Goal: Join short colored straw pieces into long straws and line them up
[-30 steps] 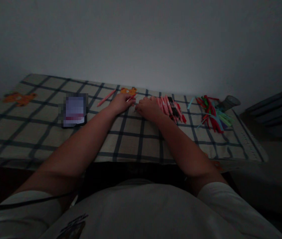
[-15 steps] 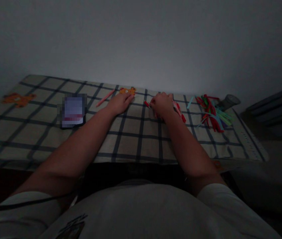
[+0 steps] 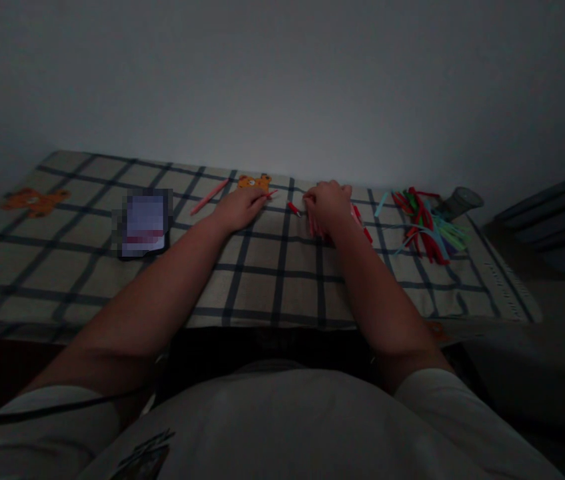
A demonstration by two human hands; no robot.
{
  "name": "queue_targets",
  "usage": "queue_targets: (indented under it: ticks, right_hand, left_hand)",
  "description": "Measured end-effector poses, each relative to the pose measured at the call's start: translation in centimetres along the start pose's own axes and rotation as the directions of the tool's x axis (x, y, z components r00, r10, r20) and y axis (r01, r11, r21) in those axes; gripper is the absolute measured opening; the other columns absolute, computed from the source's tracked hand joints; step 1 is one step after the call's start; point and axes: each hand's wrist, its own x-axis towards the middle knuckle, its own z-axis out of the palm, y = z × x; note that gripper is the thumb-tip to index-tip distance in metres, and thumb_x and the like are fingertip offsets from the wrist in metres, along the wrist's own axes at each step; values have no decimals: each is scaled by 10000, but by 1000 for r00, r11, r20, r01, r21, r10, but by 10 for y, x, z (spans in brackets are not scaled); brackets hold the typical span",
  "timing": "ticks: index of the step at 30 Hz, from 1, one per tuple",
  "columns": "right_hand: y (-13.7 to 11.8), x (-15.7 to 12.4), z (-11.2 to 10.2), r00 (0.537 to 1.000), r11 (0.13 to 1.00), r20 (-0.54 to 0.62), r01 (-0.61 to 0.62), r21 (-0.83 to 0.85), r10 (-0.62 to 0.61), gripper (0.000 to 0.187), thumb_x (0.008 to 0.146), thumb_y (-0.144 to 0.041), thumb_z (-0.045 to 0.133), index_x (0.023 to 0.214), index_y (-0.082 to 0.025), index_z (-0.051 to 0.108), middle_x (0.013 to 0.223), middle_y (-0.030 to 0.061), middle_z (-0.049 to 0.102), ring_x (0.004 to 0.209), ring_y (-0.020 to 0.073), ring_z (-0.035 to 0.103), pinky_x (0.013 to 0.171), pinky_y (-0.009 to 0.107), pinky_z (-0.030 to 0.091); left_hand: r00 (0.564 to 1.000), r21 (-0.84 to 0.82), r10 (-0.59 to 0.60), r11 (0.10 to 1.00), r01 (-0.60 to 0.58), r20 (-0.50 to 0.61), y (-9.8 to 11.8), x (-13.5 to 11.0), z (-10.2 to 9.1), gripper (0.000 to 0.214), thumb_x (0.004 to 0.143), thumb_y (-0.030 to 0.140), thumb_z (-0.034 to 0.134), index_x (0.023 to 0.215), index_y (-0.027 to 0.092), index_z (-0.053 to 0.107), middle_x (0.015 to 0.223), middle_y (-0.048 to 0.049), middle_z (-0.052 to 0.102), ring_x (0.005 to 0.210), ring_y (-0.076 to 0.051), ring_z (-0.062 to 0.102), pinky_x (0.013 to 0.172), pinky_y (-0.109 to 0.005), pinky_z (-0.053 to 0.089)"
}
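Note:
My left hand [image 3: 238, 205] lies on the checked tablecloth [image 3: 262, 267], fingers curled around a thin red pen whose tip [image 3: 271, 193] pokes out beyond them. My right hand [image 3: 328, 204] rests palm down on a row of pink and red pens [image 3: 362, 227], fingers bent over them; whether it grips one is hidden. A small red cap [image 3: 293, 208] lies on the cloth between my hands. One pink pen [image 3: 209, 197] lies apart, left of my left hand.
A phone [image 3: 143, 221] lies on the cloth at the left. A heap of red, green and blue strips [image 3: 427, 227] sits at the right beside a grey cup [image 3: 460, 200]. Orange bear prints [image 3: 255, 181] mark the cloth. The wall stands right behind the table.
My right hand has moved right, from beside my left hand onto the row of pens. A small red piece now lies between the hands. My left hand has stayed put.

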Motion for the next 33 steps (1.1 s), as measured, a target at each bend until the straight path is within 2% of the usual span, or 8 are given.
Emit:
queue_targets:
  ticks: [3,6,9,18,24,30,33]
  right_hand:
    - [2,-1,-2,996,997,-69,67,38,-64,489,1227,-300,456,1448,-244,888,1425,213,811,1330,406,623,1088,529,383]
    - [-2,-4,-2,979,978,-66,199,55,-195,485,1244,-347,466,1529,-258,849,1466,201,798,1372,398,603,1106,511,356]
    - [-8,-7,0,967,967,-52,252,38,-250,476,1248,-347,495,1598,-264,806,1492,190,796,1397,391,596,1108,498,345]
    - [-10,-6,2,958,958,-11,288,-10,-288,411,1251,-341,523,1371,-254,907,1413,175,837,1347,386,594,1058,491,334]
    - [-8,-6,-4,967,968,-22,252,-7,-253,423,1218,-300,515,1308,-233,922,1369,182,841,1309,387,596,1076,519,351]
    - [5,-1,-5,981,983,-52,186,-8,-186,448,1204,-294,486,1257,-221,926,1369,203,831,1307,402,606,1095,542,380]
    - [9,0,-3,984,987,-69,163,-5,-163,460,1192,-289,472,1257,-203,919,1355,216,828,1297,411,607,1089,554,391]
  left_hand:
    - [999,23,31,999,-32,25,1,1,0,566,1158,470,457,1404,164,865,1434,-186,850,1385,-380,752,1239,-526,581]
    - [996,50,81,995,-83,49,1,2,1,561,1150,474,475,1376,164,884,1343,-186,859,1312,-374,761,1171,-512,598]
    - [988,43,137,989,-141,77,-1,3,2,544,1146,484,504,1381,191,898,1295,-168,863,1273,-361,769,1144,-495,596]
    - [976,0,203,979,-204,79,-5,3,4,495,1134,438,579,1462,231,886,1357,-167,863,1332,-346,764,1187,-474,577]
    - [993,15,111,994,-112,38,-12,5,4,538,1101,403,668,1568,186,822,1489,-171,843,1448,-354,734,1273,-473,546]
    - [998,66,-39,997,43,-59,-18,6,-3,450,1075,321,690,1477,247,878,1521,-109,848,1469,-358,729,1324,-492,527]
    - [987,84,-111,989,120,-113,-23,7,-4,424,1077,347,688,1426,241,904,1487,-129,860,1427,-391,746,1278,-525,556]
